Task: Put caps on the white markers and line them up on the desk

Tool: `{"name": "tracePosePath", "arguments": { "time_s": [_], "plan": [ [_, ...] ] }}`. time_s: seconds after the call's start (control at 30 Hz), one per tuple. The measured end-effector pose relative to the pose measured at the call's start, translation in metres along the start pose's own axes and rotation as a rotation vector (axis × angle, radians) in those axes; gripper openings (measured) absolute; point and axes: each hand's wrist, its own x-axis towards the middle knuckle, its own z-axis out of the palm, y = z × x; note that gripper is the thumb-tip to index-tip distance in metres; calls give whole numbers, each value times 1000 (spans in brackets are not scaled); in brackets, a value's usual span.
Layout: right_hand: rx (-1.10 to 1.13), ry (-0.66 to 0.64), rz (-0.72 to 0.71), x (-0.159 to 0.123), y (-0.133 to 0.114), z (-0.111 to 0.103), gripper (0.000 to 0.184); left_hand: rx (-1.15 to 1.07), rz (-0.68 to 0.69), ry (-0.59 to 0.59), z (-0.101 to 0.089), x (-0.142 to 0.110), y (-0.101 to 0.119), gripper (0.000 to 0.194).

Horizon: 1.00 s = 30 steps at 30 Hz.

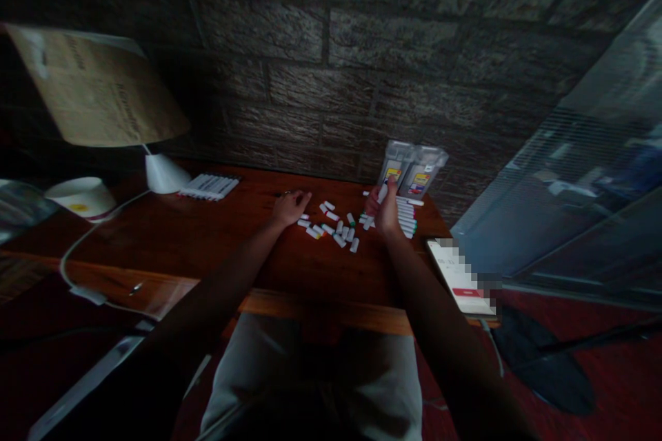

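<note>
My left hand [291, 209] rests on the wooden table with its fingers loosely bent and a gap at the thumb; nothing shows in it. Just right of it lies a scatter of white marker caps [340, 240] with coloured ends. My right hand [385, 212] is raised, thumb up, closed around a white marker [382, 193]. Under and beside that hand lies a row of white markers [407, 219] with green and pink ends. Two clear plastic marker cases [425, 172] stand behind it against the wall.
Another row of markers [211, 187] lies at the left, next to a lamp [164, 174] with a paper shade. A white paper cup [83, 197] and a cable are at the far left. A phone or tablet [460, 275] lies on the right table edge. A brick wall closes off the back.
</note>
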Motion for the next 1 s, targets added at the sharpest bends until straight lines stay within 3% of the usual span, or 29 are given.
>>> {"name": "tracePosePath", "arguments": {
  "time_s": [0.17,0.43,0.77,1.0],
  "plan": [
    [-113,-28,-72,-2,9,2,66,-11,-7,-9,-2,-1,2,46],
    [-214,71,-100,-4,17,3,54,7,1,-13,-4,-2,4,45],
    [-177,109,-168,-8,15,9,37,18,9,-20,-1,1,0,45],
    [-172,150,-136,-7,17,8,51,4,8,-22,-2,0,1,46]
  ]
}}
